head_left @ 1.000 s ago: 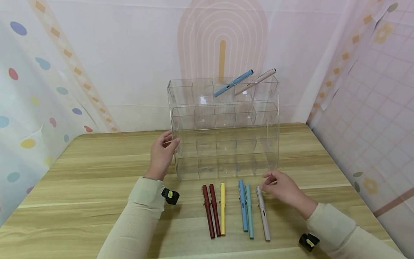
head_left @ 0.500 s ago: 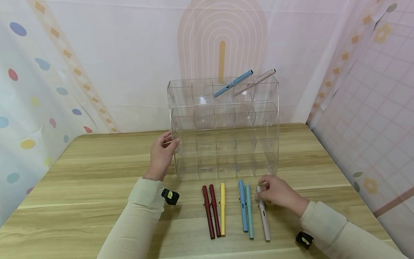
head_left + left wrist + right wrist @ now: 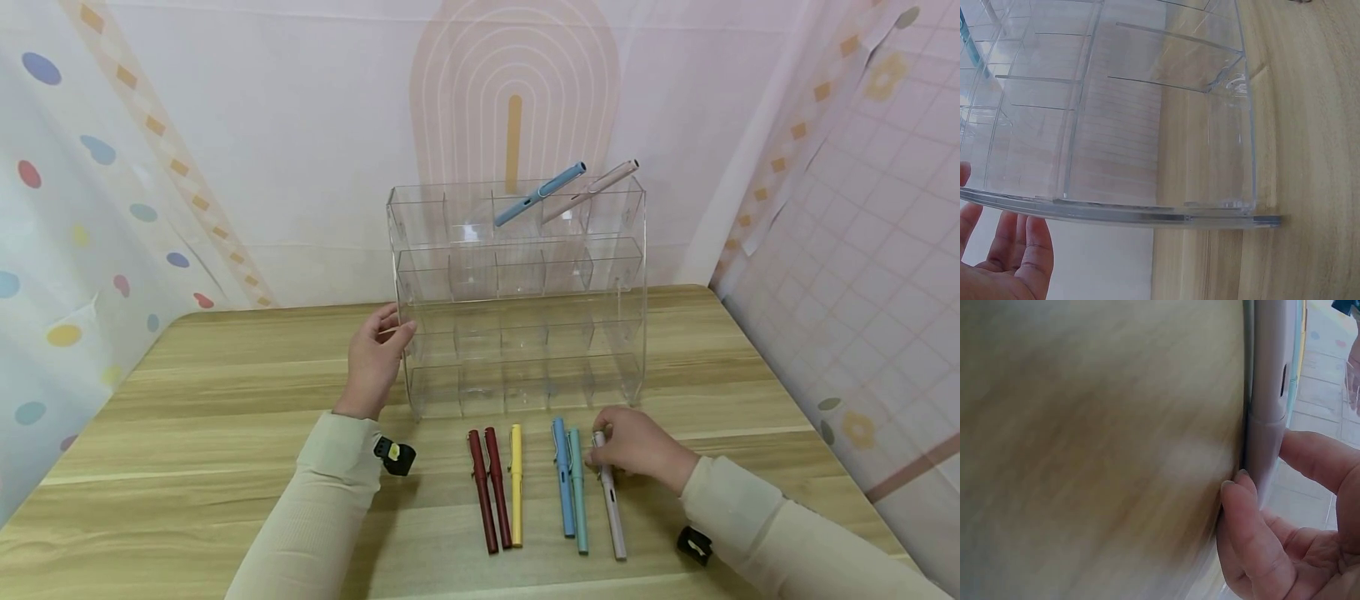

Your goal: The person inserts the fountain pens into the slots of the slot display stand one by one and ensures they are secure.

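A clear acrylic rack (image 3: 480, 298) with rows of compartments stands upright on the table. My left hand (image 3: 375, 360) grips its left side panel (image 3: 1116, 215), thumb in front and fingers behind. At the rack's lower right, my right hand (image 3: 643, 446) pinches the cap end of a pale lilac pen (image 3: 613, 518) that lies on the table. In the right wrist view, thumb and fingertips sit on opposite sides of this pen (image 3: 1265, 434). To its left lie a teal pen (image 3: 578, 500) and a blue pen (image 3: 564, 487), close together.
Further left lie a yellow pen (image 3: 517, 492) and two dark red pens (image 3: 483, 500). A blue pen (image 3: 542, 193) and a pale pinkish pen (image 3: 592, 190) lean in the rack's top row. The wooden table (image 3: 225, 400) meets patterned cloth (image 3: 300, 125) behind.
My right hand has moved left and slightly down, from beside the lilac pen onto its cap end. The left hand and the rack have stayed in place.
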Available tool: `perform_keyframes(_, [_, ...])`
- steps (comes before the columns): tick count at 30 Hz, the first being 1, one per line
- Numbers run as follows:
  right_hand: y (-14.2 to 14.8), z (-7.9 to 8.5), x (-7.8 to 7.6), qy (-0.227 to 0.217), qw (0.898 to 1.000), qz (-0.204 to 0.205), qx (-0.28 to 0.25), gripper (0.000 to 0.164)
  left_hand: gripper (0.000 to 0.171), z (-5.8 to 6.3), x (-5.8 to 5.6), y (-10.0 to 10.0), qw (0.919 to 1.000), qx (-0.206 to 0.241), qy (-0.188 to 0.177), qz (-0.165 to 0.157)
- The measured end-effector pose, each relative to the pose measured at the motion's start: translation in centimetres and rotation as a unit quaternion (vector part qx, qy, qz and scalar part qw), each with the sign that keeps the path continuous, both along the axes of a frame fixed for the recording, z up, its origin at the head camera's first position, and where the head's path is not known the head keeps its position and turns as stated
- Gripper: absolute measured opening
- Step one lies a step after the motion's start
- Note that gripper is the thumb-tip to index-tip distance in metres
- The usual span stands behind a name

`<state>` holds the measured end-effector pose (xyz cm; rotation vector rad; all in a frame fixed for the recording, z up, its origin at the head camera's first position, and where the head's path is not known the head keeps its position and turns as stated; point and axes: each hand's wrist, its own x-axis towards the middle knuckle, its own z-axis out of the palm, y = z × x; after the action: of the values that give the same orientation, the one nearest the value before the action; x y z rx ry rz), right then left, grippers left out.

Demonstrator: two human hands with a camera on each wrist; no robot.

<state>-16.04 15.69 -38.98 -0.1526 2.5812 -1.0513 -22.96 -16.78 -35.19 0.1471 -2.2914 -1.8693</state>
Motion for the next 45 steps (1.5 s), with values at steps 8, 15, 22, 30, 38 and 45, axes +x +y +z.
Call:
perform_keyframes(8, [0.1,-0.3,-0.2,0.008,1.0,0.008,0.008,0.02,0.044,0.0,0.0,0.0,1.0,0.0,0.0,0.0])
perform_keyframes(15, [0.4,-0.1,-0.2,-0.014,1.0,-0.007,-0.019,0.018,0.043,0.0,0.0,0.0,1.0,0.003,-0.003,0.001])
perform_keyframes(22, [1.3,0.5,-0.3,-0.017,0.997,-0.003,-0.075,0.022,0.043,0.1,0.0,0.1,1.0,0.006,-0.007,0.0])
perform_keyframes(30, [2.0,2.2,-0.5,-0.003,0.994,-0.018,-0.109,0.033,0.044,0.0,0.0,-0.1,1.0,0.003,-0.005,-0.001])
perform_keyframes(38, [2.6,4.4,-0.9,0.007,0.988,-0.028,-0.154,0.038,0.044,0.0,0.0,-0.1,1.0,-0.001,-0.003,-0.001])
perform_keyframes(45, [3.0,6.0,-1.5,0.033,0.979,-0.044,-0.195,0.036,0.043,-0.1,-0.1,0.0,1.0,-0.001,0.001,0.0])
